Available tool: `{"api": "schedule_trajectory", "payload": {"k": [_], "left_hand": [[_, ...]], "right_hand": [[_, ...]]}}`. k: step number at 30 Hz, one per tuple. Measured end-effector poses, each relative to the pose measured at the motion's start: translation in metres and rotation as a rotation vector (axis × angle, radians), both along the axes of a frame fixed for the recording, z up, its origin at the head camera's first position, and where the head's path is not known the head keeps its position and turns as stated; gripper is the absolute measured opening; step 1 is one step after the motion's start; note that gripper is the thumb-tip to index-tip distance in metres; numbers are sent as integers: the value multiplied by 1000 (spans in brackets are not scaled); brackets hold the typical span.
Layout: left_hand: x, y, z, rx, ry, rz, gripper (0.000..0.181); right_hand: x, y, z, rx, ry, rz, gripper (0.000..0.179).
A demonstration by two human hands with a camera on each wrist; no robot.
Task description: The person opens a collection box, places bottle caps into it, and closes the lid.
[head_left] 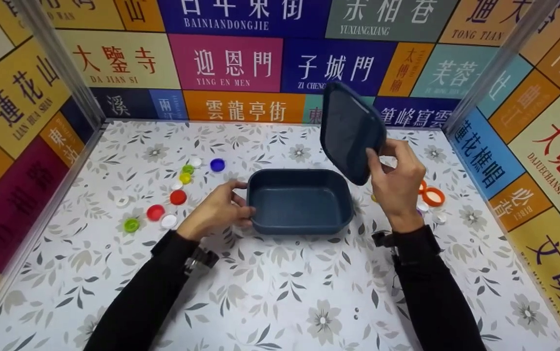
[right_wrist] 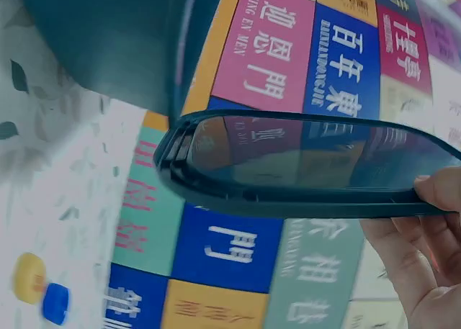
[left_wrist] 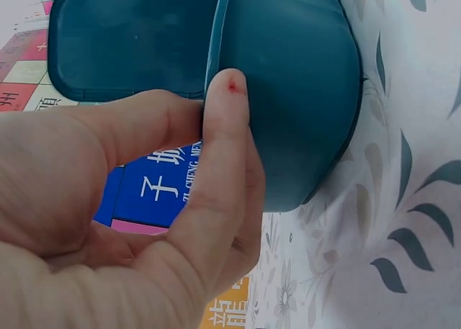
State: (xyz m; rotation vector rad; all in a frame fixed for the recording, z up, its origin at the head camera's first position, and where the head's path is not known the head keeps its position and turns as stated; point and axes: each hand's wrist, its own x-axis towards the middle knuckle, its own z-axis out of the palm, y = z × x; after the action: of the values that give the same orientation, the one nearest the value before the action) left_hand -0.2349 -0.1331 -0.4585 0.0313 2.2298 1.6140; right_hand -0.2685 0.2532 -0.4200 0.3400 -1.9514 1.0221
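Note:
A dark teal rectangular box (head_left: 300, 202) without its cover stands on the table, its inside bare. My left hand (head_left: 223, 207) pinches the box's left rim, with thumb and fingers on either side of the wall, as the left wrist view shows close up. Raised above the box's right end is its matching dark lid (head_left: 350, 131), tilted steeply. My right hand (head_left: 396, 178) grips the lid by its lower right edge, thumb on one face and fingers behind. In the right wrist view the lid (right_wrist: 288, 199) shows its rimmed edge, near the box (right_wrist: 108, 41).
Left of the box lie several bottle caps, among them a red cap (head_left: 155, 212), a green cap (head_left: 131, 224) and a blue cap (head_left: 217, 165). An orange ring-like piece (head_left: 433, 196) and more caps lie right, partly behind my right hand. Patterned panels (head_left: 241, 63) wall the table.

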Motion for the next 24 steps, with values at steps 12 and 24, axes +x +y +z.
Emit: {"api": "schedule_trajectory", "payload": {"k": [12,24], "left_hand": [[0,-1,0,-19,-1,12,80],[1,0,0,2,-11,1,79]], "right_hand": [[-39,22,-22,-224,-177,-97,27],[-80,36,-35,-532,-469,21,32]]}}
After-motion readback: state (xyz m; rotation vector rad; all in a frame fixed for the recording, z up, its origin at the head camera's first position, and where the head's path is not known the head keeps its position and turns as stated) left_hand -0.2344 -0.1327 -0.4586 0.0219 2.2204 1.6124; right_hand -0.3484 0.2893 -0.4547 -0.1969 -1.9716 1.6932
